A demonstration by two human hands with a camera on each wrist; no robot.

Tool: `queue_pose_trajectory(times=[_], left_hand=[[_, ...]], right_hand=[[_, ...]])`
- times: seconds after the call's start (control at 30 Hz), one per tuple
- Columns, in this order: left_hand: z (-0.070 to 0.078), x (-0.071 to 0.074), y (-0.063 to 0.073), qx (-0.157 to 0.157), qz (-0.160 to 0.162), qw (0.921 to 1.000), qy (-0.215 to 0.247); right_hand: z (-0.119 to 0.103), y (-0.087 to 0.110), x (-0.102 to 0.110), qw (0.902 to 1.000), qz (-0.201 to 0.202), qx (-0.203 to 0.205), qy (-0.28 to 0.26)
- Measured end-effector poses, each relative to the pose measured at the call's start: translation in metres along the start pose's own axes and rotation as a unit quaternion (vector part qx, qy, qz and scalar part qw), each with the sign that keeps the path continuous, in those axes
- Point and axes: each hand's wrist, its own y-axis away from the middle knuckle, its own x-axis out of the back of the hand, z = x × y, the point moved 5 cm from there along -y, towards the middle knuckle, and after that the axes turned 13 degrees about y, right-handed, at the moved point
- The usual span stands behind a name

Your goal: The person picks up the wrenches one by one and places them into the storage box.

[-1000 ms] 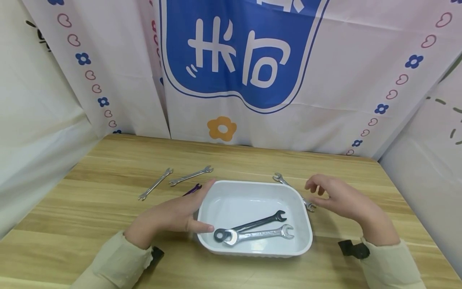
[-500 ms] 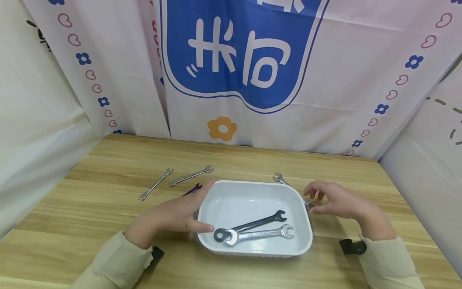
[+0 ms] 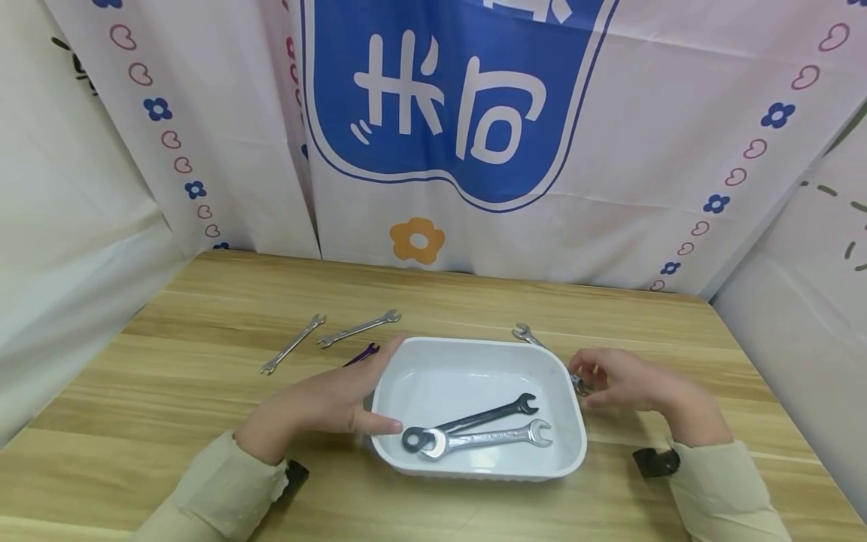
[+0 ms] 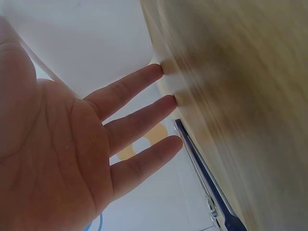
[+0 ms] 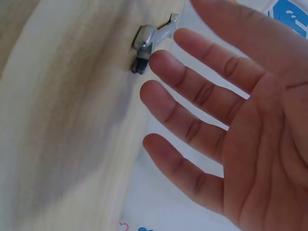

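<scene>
A white tray [image 3: 474,343] stands in front of me, with a black wrench [image 3: 484,418] and a silver open-end wrench [image 3: 489,439] crossing inside it. My left hand [image 3: 332,399] rests against the tray's left end, thumb over the rim. In the left wrist view its fingers [image 4: 139,122] are straight and spread, tips at the tabletop. My right hand [image 3: 630,380], fingers loosely bent, is at the near end of another silver wrench [image 3: 530,334], which the tray's right side partly hides. The right wrist view shows this wrench [image 5: 144,38] on the table just beyond the fingertips.
Left of the tray lie two silver open-end wrenches [image 3: 293,345] [image 3: 360,329] and a purple wrench [image 3: 363,354], partly covered by the left hand. A printed cloth [image 3: 223,150] hangs behind the wooden table [image 3: 135,421].
My right hand has lowered and shifted slightly left to the near end of the wrench beside the tray. The left hand and the tray have kept their places.
</scene>
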Motion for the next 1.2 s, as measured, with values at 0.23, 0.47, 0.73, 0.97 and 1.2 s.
queue_pose_trajectory(times=[0.23,0.47,0.73,0.97,1.2], left_hand=[[0.001,0.000,0.000,-0.004,-0.003,1.0000,0.003],[0.000,0.000,0.000,-0.003,-0.001,1.0000,0.001],[0.000,-0.001,-0.001,0.006,0.001,1.0000,0.002],[0.000,0.000,0.000,0.009,0.001,0.9999,-0.007],[0.000,0.000,0.000,0.008,0.000,0.9999,-0.007]], right_hand=[[0.001,-0.003,-0.005,0.9998,-0.008,-0.018,0.000],[0.006,-0.004,-0.006,0.9989,0.000,-0.044,0.014],[0.010,-0.006,-0.009,0.9983,0.007,-0.054,0.021],[0.012,-0.003,-0.009,0.9984,0.008,-0.049,0.027],[0.021,0.002,-0.008,0.9967,-0.002,-0.075,0.030]])
